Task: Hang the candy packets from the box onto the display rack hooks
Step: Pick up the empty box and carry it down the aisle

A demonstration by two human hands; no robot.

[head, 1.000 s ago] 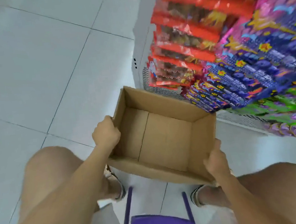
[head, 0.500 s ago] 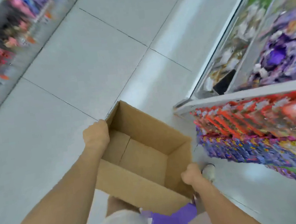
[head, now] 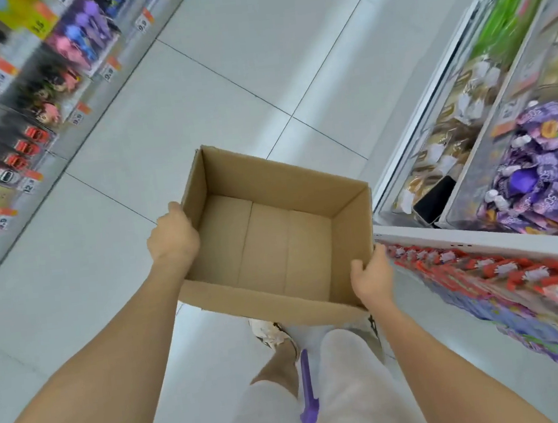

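Nearest me, a purple plastic piece (head: pixel 308 401), probably a stool leg, sticks out between the legs by the white shorts (head: pixel 346 376); one sneaker (head: pixel 269 333) shows under the box.

My left hand (head: pixel 173 238) grips the left wall of the cardboard box (head: pixel 277 180) at its rim, fingers curled round the edge. My right hand (head: pixel 372 277) grips the near right corner, thumb over the rim, fingers wrapped outside. The box is held up off the tiled floor (head: pixel 220 62), open, with a bare bottom and no packets inside.

The task's goods are already up: red candy packets (head: pixel 504 273) hang in rows on the display rack (head: pixel 480 241) just beside my right hand, with blue-purple packets (head: pixel 470 308) below them. I judge the hanging finished.

Risks:
- The box's right corner sits close to the rack edge. A swing right could knock red packets off their hooks.
- The purple piece by my feet is a trip hazard if I step without looking.
- It's a rim-only grip, so the thin wall could buckle.

Further right, a bin holds purple wrapped sweets (head: pixel 543 180), with print like "50" that's too blurred to confirm. A dark phone-like slab (head: pixel 436 200) lies in the next bin.

Far left, the shelf price tags (head: pixel 0 223) read "9.9" several times. One (head: pixel 28 185) starts "12". The rest are smeared.
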